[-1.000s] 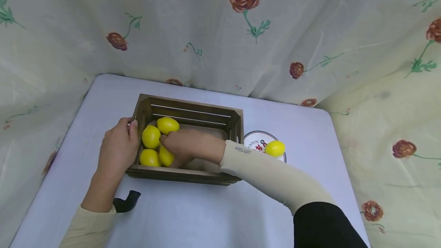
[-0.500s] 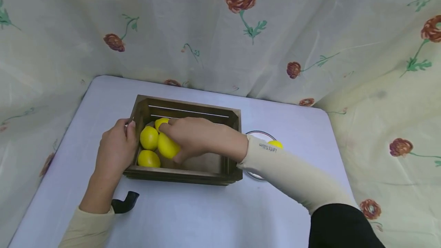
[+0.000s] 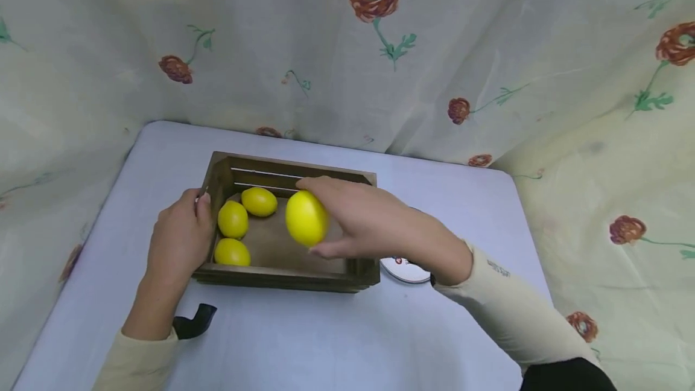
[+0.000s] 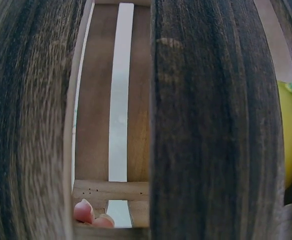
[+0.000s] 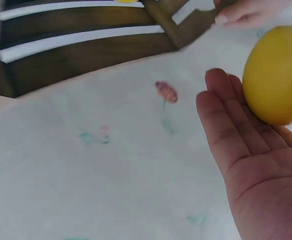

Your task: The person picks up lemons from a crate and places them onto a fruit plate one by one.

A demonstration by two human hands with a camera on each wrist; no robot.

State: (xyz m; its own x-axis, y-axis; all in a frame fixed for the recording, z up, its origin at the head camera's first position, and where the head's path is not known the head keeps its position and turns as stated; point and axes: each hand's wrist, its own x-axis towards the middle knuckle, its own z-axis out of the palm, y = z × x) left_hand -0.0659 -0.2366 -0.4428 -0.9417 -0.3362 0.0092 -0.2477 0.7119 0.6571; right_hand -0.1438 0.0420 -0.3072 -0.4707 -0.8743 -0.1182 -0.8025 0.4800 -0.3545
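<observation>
My right hand [image 3: 369, 219] holds a lemon [image 3: 306, 219] between thumb and fingers, above the inside of a dark wooden slatted crate [image 3: 282, 280]. In the right wrist view the same lemon [image 5: 275, 75] lies against the fingers. With my left hand [image 3: 181, 234] I grip the crate's left end. Fingertips [image 4: 84, 211] reach inside the slats in the left wrist view. Three lemons lie at the crate's left side: one at the back [image 3: 259, 201], one in the middle [image 3: 233, 219] and one at the front [image 3: 232, 252].
A white plate [image 3: 407, 271] sits right of the crate, partly covered by my right forearm. A black curved piece [image 3: 195, 321] juts out beside my left wrist. White cloth [image 3: 304, 343] covers the table, and a flowered curtain [image 3: 304, 29] hangs behind it.
My right hand has lifted a lemon from the group in the crate and moved right with it. The forearm now hides the lemon seen on the plate. My left hand keeps its grip.
</observation>
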